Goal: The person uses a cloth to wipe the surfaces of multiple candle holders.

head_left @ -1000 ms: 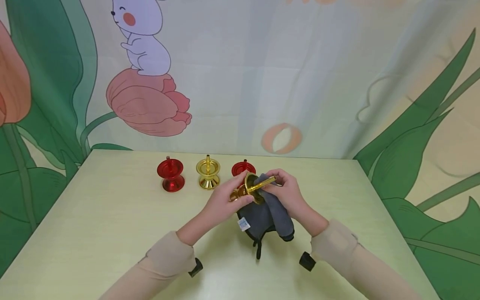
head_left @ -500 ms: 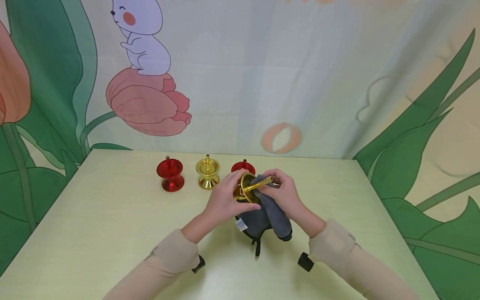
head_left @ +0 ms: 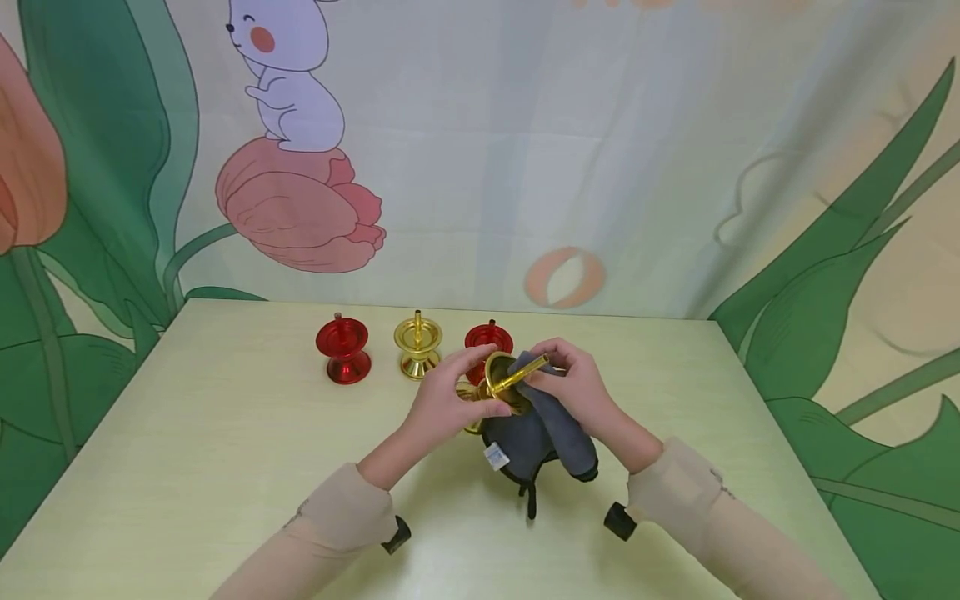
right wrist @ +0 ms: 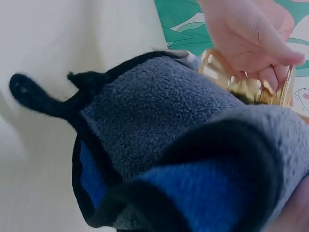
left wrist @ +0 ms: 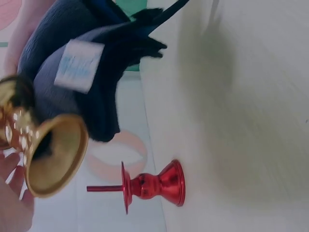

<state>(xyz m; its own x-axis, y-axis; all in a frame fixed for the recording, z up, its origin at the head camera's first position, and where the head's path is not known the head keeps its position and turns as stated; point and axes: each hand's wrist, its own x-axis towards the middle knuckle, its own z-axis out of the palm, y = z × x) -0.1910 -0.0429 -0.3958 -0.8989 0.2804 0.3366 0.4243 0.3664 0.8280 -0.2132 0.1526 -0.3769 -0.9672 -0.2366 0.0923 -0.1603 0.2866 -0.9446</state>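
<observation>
My left hand [head_left: 442, 400] holds a gold candle holder [head_left: 498, 383] above the table, tipped so its dish and spike point up to the right. In the left wrist view the hollow base of this gold candle holder [left wrist: 58, 154] faces the camera. My right hand [head_left: 577, 387] pinches a grey cloth [head_left: 566, 433] against the inside of the dish, beside the spike. The cloth hangs down below both hands. The right wrist view shows its blue underside, black edging and hanging loop [right wrist: 29, 94]. The right fingertips are partly hidden by the cloth.
Along the back of the table [head_left: 247, 433] stand a red candle holder [head_left: 343, 346], a gold one and another red candle holder [head_left: 489, 335], the last partly behind the left hand. A printed curtain [head_left: 450, 167] hangs behind the table.
The held gold candle holder tilts and turns slightly in the left hand, its base now showing below the fingers. The right hand with the cloth shifts only a little.
</observation>
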